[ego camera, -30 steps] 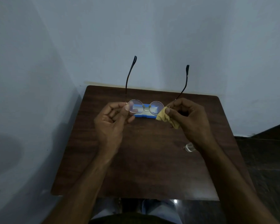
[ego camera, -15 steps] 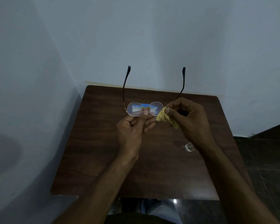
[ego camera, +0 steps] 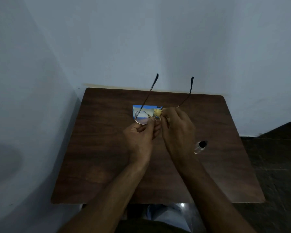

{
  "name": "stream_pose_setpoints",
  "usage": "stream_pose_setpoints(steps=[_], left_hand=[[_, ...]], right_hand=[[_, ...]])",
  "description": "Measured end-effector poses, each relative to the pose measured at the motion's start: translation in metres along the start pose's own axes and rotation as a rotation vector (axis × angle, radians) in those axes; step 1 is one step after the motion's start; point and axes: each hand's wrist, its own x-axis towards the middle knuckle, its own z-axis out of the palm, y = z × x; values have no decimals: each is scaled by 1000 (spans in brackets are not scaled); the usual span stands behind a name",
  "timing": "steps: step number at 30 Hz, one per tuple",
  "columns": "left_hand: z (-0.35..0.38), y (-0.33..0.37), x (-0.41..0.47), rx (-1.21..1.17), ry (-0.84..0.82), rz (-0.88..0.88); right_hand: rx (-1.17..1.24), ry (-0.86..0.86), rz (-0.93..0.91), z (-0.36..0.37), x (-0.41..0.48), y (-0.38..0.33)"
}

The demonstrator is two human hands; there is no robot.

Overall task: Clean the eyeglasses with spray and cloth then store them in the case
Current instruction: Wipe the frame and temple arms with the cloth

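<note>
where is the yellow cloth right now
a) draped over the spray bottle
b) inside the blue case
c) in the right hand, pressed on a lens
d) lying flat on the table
c: the cloth is bunched in the right hand against one lens of the glasses, which the left hand holds by the frame, above the case.

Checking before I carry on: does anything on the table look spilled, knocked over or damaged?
The small clear spray bottle lies on its side at the table's right; no liquid shows around it. The blue case and eyeglasses look fine.
</note>
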Motion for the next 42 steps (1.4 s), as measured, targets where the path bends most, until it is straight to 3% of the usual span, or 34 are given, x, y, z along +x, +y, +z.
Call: stream_pose_setpoints(steps=[6, 12, 18, 23, 30, 37, 42], left_hand=[[-12, -9, 9, 262, 7, 207], [-10, -3, 7, 257, -15, 248], [-7, 0, 2, 330, -26, 300], [-10, 3, 8, 336, -10, 326], [-9, -4, 6, 337, -36, 262], [-13, -4, -6, 441, -64, 382], [-11, -4, 5, 333, -14, 269]], right_hand=[[-13, -179, -17, -8, 2, -5], [11, -312, 20, -14, 20, -11], [-61, -237, 59, -12, 26, -7], [7, -394, -9, -20, 17, -20], [-81, -313, -38, -21, 30, -12], [-174, -410, -56, -26, 44, 0], [-208, -258, -34, -20, 24, -14]])
